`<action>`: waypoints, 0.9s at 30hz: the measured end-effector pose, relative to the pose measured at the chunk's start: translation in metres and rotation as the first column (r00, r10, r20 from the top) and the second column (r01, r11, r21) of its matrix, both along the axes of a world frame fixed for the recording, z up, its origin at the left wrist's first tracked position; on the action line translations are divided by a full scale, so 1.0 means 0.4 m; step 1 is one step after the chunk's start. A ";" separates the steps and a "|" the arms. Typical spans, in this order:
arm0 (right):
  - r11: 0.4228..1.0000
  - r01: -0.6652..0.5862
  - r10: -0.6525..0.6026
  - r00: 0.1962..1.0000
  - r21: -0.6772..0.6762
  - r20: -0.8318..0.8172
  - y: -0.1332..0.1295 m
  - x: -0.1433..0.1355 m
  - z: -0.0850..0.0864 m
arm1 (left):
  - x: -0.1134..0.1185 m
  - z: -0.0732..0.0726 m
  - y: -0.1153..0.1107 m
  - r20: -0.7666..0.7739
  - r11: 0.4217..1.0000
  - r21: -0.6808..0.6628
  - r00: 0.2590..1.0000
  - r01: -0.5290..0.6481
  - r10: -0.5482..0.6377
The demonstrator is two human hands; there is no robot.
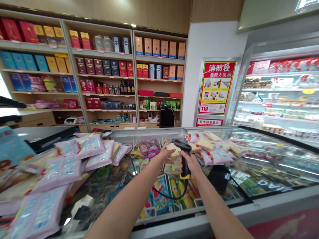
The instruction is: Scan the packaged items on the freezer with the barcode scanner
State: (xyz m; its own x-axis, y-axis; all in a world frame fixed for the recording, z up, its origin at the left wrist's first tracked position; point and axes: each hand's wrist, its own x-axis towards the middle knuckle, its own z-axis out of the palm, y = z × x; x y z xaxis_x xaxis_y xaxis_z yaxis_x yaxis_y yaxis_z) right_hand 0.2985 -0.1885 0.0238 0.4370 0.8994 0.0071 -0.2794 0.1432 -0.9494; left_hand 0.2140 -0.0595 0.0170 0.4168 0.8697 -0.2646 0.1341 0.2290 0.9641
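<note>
A black and yellow barcode scanner point(184, 162) is in my right hand point(190, 162), with the fingers wrapped round its handle. Its head points left, and its black cord loops down over the freezer glass. My left hand point(166, 156) grips a pale, cream-coloured packet point(173, 149) just left of the scanner head. More cream packets point(205, 143) and pale pink packets point(218, 155) lie beyond and right of my hands. A pile of pale pink packets point(59, 171) covers the glass on the left.
Under both arms is a glass-topped chest freezer point(114, 179) with colourful packs inside. Behind it stand shelves point(159, 59) of boxed goods and bottles. A red and yellow fire-hydrant poster point(216, 88) hangs on the wall. A lit refrigerated display point(281, 89) is at the right.
</note>
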 end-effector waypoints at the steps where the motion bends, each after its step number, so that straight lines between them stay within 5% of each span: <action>1: 1.000 0.002 -0.002 1.000 0.009 -0.006 0.000 0.005 -0.004 | 0.015 -0.001 0.001 -0.018 0.999 0.007 0.999 -0.040 0.040; 8: 0.999 -0.037 0.038 0.999 0.034 -0.038 0.012 0.016 -0.021 | 0.026 -0.029 0.020 -0.102 0.975 0.089 0.972 -0.203 0.211; 16: 0.999 -0.035 0.036 0.999 -0.026 0.027 0.012 0.020 -0.028 | -0.034 -0.085 0.062 0.333 0.913 0.178 0.896 -0.368 0.296; 22: 0.993 -0.068 0.073 0.996 -0.101 0.049 0.009 0.007 -0.035 | -0.064 -0.098 0.085 0.447 0.871 0.150 0.818 -0.469 0.363; 27: 0.987 -0.100 0.109 0.992 -0.128 0.060 0.006 -0.006 -0.036 | -0.060 -0.108 0.088 0.447 0.860 0.196 0.823 -0.472 0.350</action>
